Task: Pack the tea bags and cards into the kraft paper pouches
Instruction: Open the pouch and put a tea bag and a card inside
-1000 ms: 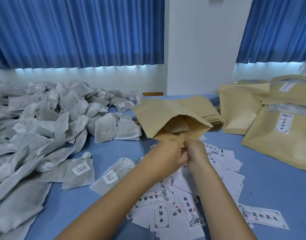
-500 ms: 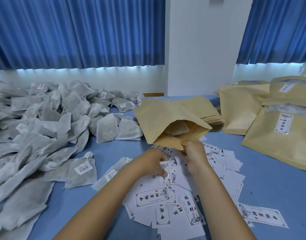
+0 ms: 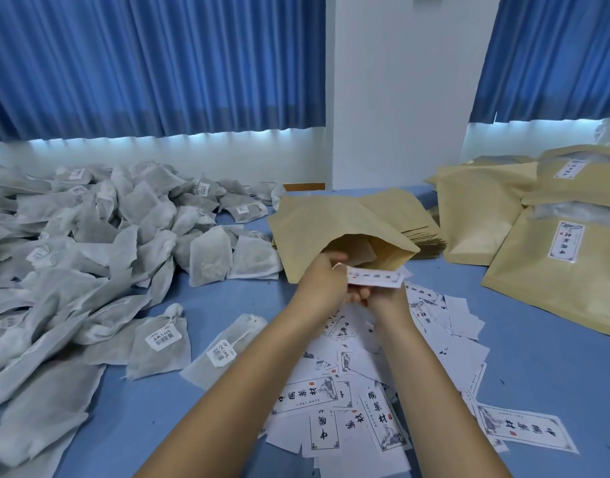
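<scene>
- A white printed paper card (image 3: 374, 279) is pinched at its left end by the fingers (image 3: 332, 258) of the left hand (image 3: 322, 284), just in front of an open tan kraft paper pouch (image 3: 317, 222) on the blue worktop (image 3: 538, 357).
- The card's long axis is seen lying crosswise, parallel to the pouch mouth just beyond it.
- The right hand (image 3: 388, 300) is curled beneath the card; what it grips cannot be told.
- The left hand is judged nearer the opening.

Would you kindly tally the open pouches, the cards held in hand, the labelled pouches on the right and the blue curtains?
Open pouch: 1
Held card: 1
Labelled pouches: 2
Blue curtains: 2
Total: 6
</scene>
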Motion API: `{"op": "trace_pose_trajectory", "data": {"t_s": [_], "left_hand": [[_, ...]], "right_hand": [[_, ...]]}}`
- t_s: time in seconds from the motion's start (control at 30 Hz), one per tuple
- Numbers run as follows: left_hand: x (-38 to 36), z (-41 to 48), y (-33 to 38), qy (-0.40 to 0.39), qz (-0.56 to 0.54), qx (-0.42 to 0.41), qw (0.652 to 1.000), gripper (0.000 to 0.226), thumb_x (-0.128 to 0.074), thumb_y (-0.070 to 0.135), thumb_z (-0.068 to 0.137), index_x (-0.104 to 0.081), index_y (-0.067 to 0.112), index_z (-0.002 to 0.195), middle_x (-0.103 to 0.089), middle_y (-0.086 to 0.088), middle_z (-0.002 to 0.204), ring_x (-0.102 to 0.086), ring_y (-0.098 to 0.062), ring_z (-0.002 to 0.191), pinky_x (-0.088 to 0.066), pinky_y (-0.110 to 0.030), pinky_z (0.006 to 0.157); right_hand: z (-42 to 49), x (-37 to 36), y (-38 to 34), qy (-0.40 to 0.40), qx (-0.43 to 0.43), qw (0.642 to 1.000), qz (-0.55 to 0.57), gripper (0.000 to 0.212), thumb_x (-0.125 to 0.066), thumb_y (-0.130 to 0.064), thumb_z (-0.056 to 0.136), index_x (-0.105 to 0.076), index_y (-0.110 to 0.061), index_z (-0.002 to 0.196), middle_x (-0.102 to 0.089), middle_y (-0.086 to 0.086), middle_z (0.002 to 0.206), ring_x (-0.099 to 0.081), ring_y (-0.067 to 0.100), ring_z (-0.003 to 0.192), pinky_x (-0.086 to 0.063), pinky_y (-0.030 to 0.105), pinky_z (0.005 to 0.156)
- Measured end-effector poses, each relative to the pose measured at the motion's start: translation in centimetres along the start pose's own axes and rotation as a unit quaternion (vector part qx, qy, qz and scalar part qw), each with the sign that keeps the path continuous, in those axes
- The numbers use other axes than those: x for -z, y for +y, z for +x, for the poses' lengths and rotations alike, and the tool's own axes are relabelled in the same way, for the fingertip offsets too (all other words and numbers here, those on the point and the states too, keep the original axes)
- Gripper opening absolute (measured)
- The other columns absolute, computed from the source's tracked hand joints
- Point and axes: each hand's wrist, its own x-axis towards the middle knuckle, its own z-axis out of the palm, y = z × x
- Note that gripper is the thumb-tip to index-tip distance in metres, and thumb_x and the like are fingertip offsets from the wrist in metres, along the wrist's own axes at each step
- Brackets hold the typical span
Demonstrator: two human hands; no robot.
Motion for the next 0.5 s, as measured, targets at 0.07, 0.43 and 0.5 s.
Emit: {"op": "trace_pose_trajectory", "data": {"t_s": [0.07,0.43,0.5], "left_hand": [[-1.5,1.9,-0.1,0.072,0.111,-0.024,0.991,0.025,-0.031,0.005,0.098,-0.049,0.001,0.115,-0.064,-0.021,0.098,-0.064,-0.032,0.083,-0.054,-0.045,0.085],[-1.8,3.6,2.2,0.089,0.385,-0.017,0.919,0.033,-0.043,0.030,0.099,-0.051,0.015,0.127,-0.053,-0.008,0.128,-0.048,-0.027,0.119,-0.034,-0.029,0.095],[-2.1,1.8,0.7,0.166,0.483,-0.119,0.852,0.025,-0.047,0.032,0.096,-0.065,0.015,0.105,-0.064,-0.006,0.103,-0.060,-0.024,0.098,-0.039,-0.027,0.078]], "right_hand": [[0.5,0.4,0.0,0.024,-0.053,0.995,0.084,0.035,-0.041,0.005,0.094,-0.044,-0.012,0.064,-0.048,-0.003,0.042,-0.040,-0.002,0.029,-0.031,0.008,0.033],[1.5,1.2,0.3,0.005,-0.087,0.995,0.044,0.009,-0.047,0.005,0.083,-0.049,0.003,0.074,-0.046,0.008,0.065,-0.043,0.018,0.065,-0.031,0.013,0.040],[1.8,1.1,0.4,-0.005,-0.096,0.994,0.044,0.025,-0.051,-0.009,0.088,-0.045,-0.011,0.064,-0.044,0.001,0.046,-0.043,0.014,0.045,-0.027,0.011,0.035]]}}
